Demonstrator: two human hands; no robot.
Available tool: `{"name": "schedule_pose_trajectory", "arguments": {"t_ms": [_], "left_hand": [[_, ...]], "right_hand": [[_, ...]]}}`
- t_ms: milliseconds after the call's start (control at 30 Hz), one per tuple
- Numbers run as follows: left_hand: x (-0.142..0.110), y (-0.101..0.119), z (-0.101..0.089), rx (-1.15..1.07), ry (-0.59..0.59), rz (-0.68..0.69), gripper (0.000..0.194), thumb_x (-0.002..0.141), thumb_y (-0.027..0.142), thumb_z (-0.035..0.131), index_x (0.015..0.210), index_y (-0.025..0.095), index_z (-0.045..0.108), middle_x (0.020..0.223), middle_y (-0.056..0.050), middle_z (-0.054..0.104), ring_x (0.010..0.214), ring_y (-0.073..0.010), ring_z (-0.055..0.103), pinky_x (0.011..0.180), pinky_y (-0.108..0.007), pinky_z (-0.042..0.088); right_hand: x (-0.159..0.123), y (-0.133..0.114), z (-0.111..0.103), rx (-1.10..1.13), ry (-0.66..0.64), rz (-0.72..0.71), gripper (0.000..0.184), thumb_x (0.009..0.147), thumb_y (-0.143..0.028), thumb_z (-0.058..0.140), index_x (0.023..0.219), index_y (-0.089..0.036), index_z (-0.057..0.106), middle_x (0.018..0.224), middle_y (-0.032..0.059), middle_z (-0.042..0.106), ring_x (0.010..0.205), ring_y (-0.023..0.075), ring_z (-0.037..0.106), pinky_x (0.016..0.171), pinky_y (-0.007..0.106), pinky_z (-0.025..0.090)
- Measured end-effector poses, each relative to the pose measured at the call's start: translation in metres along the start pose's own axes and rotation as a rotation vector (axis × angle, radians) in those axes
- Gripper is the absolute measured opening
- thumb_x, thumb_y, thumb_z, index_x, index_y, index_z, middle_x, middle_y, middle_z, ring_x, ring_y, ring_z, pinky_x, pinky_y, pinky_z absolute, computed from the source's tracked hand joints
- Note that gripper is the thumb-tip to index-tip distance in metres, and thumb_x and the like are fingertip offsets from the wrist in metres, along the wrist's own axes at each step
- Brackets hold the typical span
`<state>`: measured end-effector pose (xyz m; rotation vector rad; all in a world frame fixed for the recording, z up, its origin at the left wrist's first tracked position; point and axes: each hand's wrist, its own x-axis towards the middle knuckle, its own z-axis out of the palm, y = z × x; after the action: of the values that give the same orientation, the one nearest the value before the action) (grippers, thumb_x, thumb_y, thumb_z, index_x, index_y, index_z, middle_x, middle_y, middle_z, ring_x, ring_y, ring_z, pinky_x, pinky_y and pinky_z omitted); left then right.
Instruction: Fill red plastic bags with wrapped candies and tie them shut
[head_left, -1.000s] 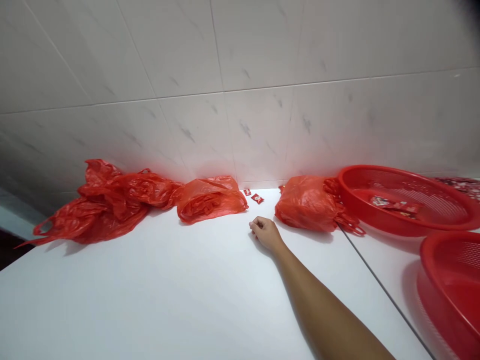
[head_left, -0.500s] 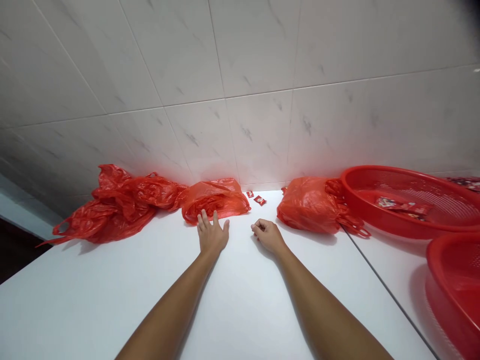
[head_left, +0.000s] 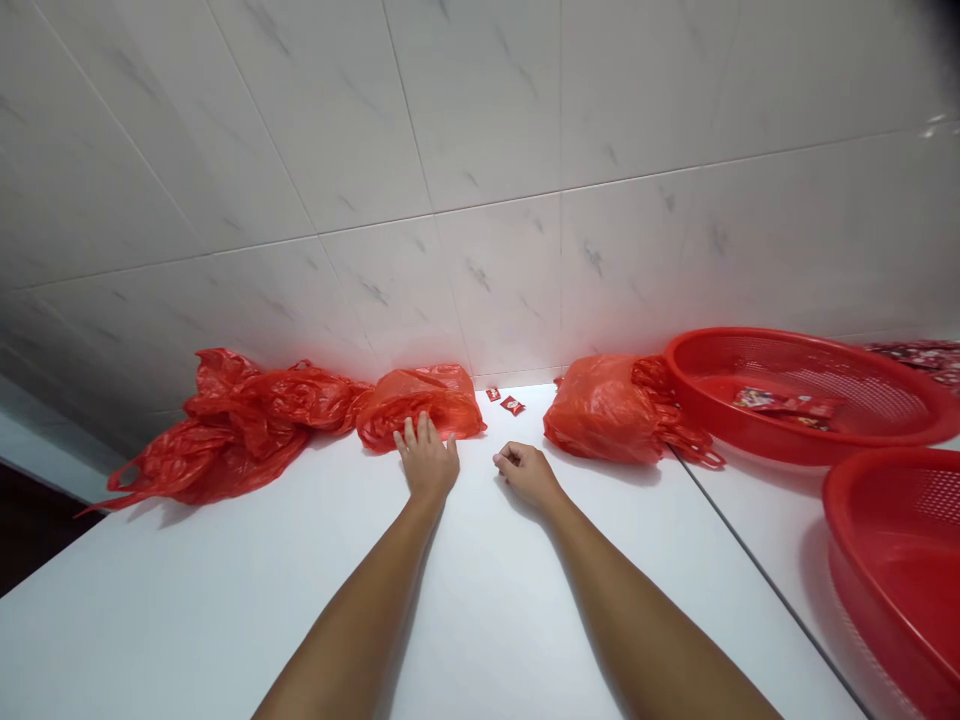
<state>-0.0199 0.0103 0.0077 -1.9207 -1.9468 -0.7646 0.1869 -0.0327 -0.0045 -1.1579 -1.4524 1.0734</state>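
Note:
My left hand lies flat on the white table, its fingertips on the near edge of a bundled red plastic bag. My right hand rests on the table with its fingers curled and nothing visible in them. It is nearest to two small red wrapped sweets lying by the wall, a little beyond its fingertips. A second bundled red bag lies to its right.
A loose, crumpled red plastic bag lies at the left, against the tiled wall. At the right stand a red mesh basket holding red packets and a second red basket. A seam crosses the table at right.
My left hand has come forward and now touches the middle bag. My right hand has shifted slightly left, and the view has turned a little.

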Motion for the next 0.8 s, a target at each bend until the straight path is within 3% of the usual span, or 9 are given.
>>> {"name": "schedule_pose_trajectory", "arguments": {"t_ms": [100,233,333,433,533,667,800], "left_hand": [[-0.021,0.012,-0.009,-0.037,0.001,0.136,0.067,0.103,0.039,0.044,0.16,0.004,0.04,0.17,-0.018,0.035,0.162,-0.0378,0.018,0.133,-0.06,0.008],[-0.059,0.03,-0.023,-0.115,-0.002,0.342,0.066,0.102,0.039,0.051,0.16,0.011,0.039,0.17,-0.017,0.037,0.162,-0.0373,0.019,0.131,-0.063,0.016],[-0.078,0.042,-0.034,-0.22,-0.048,0.576,0.066,0.099,0.038,0.057,0.158,0.013,0.043,0.165,-0.017,0.045,0.161,-0.0384,0.024,0.13,-0.064,0.019],[-0.081,0.049,-0.043,-0.321,-0.144,0.687,0.056,0.098,0.037,0.059,0.15,0.016,0.054,0.153,-0.016,0.059,0.155,-0.0369,0.038,0.13,-0.063,0.023],[-0.074,0.047,-0.048,-0.43,-0.212,0.663,0.035,0.098,0.033,0.058,0.13,0.023,0.067,0.14,-0.011,0.069,0.143,-0.0318,0.054,0.131,-0.06,0.025],[-0.059,0.032,-0.042,-0.456,-0.185,0.466,0.015,0.095,0.033,0.06,0.103,0.025,0.07,0.123,-0.008,0.072,0.128,-0.0269,0.062,0.129,-0.055,0.029],[-0.045,0.011,-0.025,-0.391,-0.141,0.229,0.032,0.095,0.035,0.058,0.123,0.02,0.065,0.125,-0.014,0.066,0.128,-0.0348,0.059,0.127,-0.068,0.022]], "right_hand": [[0.002,-0.001,0.0,0.067,-0.01,0.002,0.028,0.092,-0.045,0.061,0.104,-0.021,0.071,0.086,0.0017,0.073,0.064,0.0146,0.064,0.07,0.029,0.051],[0.006,-0.001,0.001,0.191,-0.064,0.005,0.055,0.098,-0.054,0.056,0.146,-0.027,0.055,0.106,0.006,0.076,0.069,0.0151,0.07,0.073,0.032,0.057],[0.009,0.001,0.002,0.296,-0.056,0.009,0.059,0.093,-0.054,0.065,0.145,-0.027,0.057,0.106,0.0057,0.075,0.081,0.0175,0.072,0.077,0.032,0.058],[0.011,0.001,0.001,0.371,0.022,0.029,0.052,0.082,-0.042,0.076,0.13,-0.023,0.068,0.107,0.0059,0.075,0.094,0.019,0.071,0.084,0.031,0.057],[0.011,-0.001,-0.001,0.443,0.042,0.082,0.049,0.074,-0.03,0.075,0.121,-0.018,0.072,0.091,0.0042,0.075,0.077,0.017,0.068,0.073,0.03,0.055],[0.012,-0.002,-0.002,0.511,0.056,0.125,0.043,0.07,-0.028,0.067,0.111,-0.016,0.073,0.076,0.0009,0.07,0.061,0.0139,0.061,0.059,0.027,0.049],[0.015,0.0,-0.006,0.575,0.063,0.179,0.038,0.066,-0.027,0.062,0.1,-0.016,0.074,0.056,-0.0068,0.053,0.048,0.0096,0.045,0.053,0.025,0.042]]}}
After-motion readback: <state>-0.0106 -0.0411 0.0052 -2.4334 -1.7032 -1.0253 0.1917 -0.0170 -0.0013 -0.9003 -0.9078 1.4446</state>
